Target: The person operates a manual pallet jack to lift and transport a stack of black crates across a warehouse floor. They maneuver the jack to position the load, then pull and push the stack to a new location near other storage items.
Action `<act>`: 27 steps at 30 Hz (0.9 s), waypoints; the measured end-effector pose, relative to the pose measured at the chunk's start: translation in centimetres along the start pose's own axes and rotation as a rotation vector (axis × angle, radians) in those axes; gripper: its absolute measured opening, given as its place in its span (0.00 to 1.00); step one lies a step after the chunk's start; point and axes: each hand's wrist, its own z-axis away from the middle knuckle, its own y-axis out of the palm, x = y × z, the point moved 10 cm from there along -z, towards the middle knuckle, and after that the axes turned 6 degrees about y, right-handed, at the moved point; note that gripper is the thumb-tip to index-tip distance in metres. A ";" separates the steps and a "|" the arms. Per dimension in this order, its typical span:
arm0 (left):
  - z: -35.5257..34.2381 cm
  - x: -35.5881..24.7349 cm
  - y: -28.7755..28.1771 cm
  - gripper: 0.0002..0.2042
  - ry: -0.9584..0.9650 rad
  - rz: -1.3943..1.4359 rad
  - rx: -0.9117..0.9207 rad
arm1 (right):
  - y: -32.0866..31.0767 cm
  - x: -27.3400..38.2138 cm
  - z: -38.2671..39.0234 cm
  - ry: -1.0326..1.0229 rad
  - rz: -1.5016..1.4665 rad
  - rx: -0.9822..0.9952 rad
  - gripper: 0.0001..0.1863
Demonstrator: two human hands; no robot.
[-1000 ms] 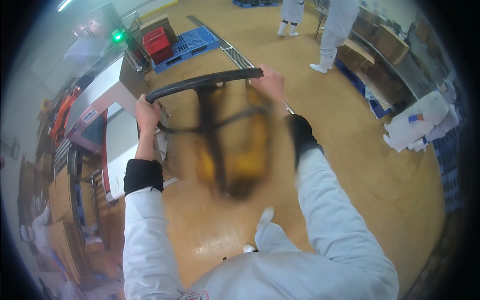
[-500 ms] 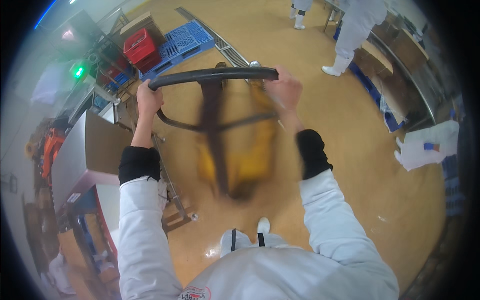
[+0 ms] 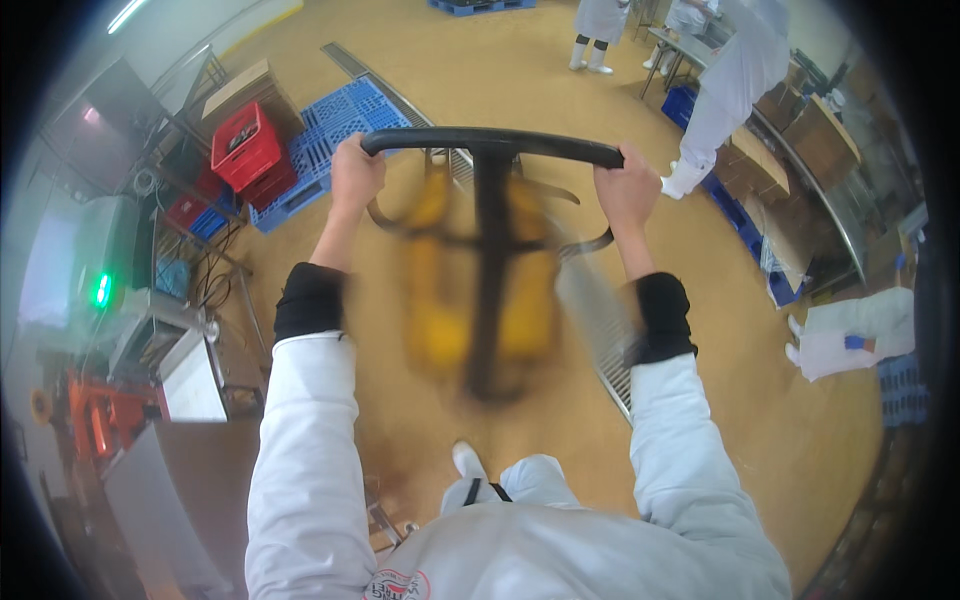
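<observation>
A wide black handlebar [image 3: 490,140] spans the view in front of me, on a dark central post. My left hand [image 3: 357,180] is wrapped round its left end, and my right hand [image 3: 626,190] grips the right end. Below the bar, a curved black loop crosses the post. Under it is the yellow body [image 3: 435,325] of a wheeled machine, smeared by motion; it looks like a pallet truck, but its exact kind cannot be made out. Both arms are stretched forward in white sleeves with black cuffs.
Ahead to the left lies a blue pallet [image 3: 345,125] with red crates [image 3: 250,150] by it. A drain grate [image 3: 610,385] runs beneath the machine. Metal equipment [image 3: 185,330] lines the left. At right, a co-worker in white [image 3: 735,85] stands near cartons [image 3: 755,165]; another [image 3: 850,330] is nearer.
I have moved forward: the crates and left-hand equipment sit farther left and lower. The handlebar has shifted right in view, with both hands still on it. My feet have changed position.
</observation>
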 end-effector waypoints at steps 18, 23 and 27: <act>-38.5 0.0 39.3 0.08 0.440 -0.075 0.255 | 25.3 -16.2 -23.8 -0.019 0.209 -0.109 0.28; -36.5 -10.7 53.5 0.08 0.365 0.051 0.371 | 27.9 -19.7 -22.1 -0.136 0.058 0.246 0.48; -37.8 -12.7 61.4 0.09 0.402 0.110 0.474 | 31.1 -27.2 -12.4 0.223 -0.185 0.503 0.58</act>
